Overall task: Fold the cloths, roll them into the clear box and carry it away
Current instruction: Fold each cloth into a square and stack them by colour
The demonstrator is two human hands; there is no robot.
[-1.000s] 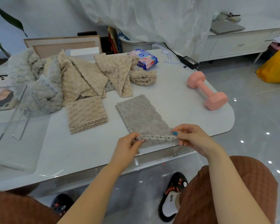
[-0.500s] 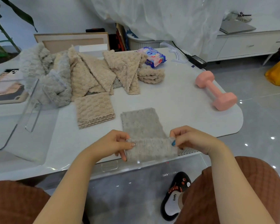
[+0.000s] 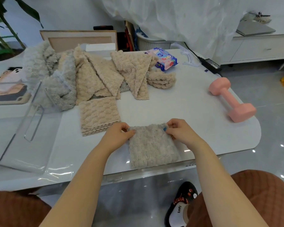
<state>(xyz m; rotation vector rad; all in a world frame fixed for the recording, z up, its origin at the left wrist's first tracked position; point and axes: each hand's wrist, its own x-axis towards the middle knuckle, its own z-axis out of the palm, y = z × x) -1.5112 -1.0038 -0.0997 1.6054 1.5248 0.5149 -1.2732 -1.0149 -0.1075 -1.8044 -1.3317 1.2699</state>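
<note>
A grey-beige fluffy cloth (image 3: 152, 146) lies folded double at the near edge of the white table (image 3: 187, 112). My left hand (image 3: 117, 134) pinches its far left corner and my right hand (image 3: 180, 131) pinches its far right corner. A folded beige cloth (image 3: 98, 114) lies flat just left of it. Behind that sits a heap of unfolded beige cloths (image 3: 105, 76) and grey cloths (image 3: 51, 79). The clear box (image 3: 23, 122) stands on the table's left side, nothing visible inside it.
A pink dumbbell (image 3: 231, 99) lies on the table's right end. A wipes packet (image 3: 164, 58) and a power adapter (image 3: 210, 63) lie at the back. A tablet (image 3: 8, 86) rests at far left. My knees and a shoe (image 3: 182, 203) are below the table edge.
Both hands carried the cloth's near edge away from me onto its far edge, folding it in half. The camera tilted slightly.
</note>
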